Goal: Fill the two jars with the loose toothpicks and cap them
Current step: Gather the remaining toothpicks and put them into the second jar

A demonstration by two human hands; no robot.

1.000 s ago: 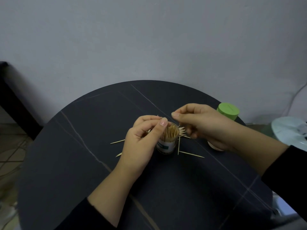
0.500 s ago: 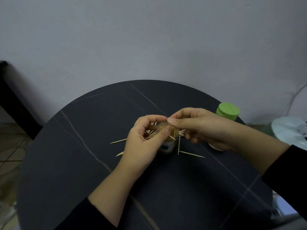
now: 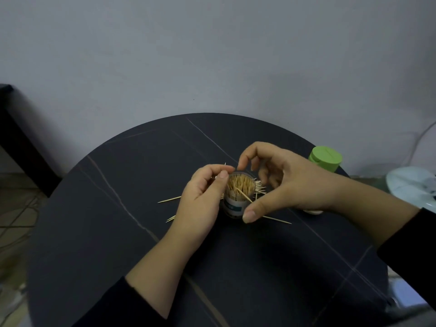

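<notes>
I saw the open jar (image 3: pixel 236 207), packed with toothpicks (image 3: pixel 240 187), at the centre of the table (image 3: pixel 118 232), loose ones scattered around it. The left hand (image 3: pixel 200 201) at its 9 o'clock pinched a few toothpicks by the rim; the right hand (image 3: pixel 287 182) arched loosely over it from 3 o'clock, gripping nothing.

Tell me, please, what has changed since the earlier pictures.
The right hand released its pinch above the open jar and spread around it, thumb dropping to its near side. The left hand stayed at the rim, pinching toothpicks; the green-capped jar did not move.
</notes>
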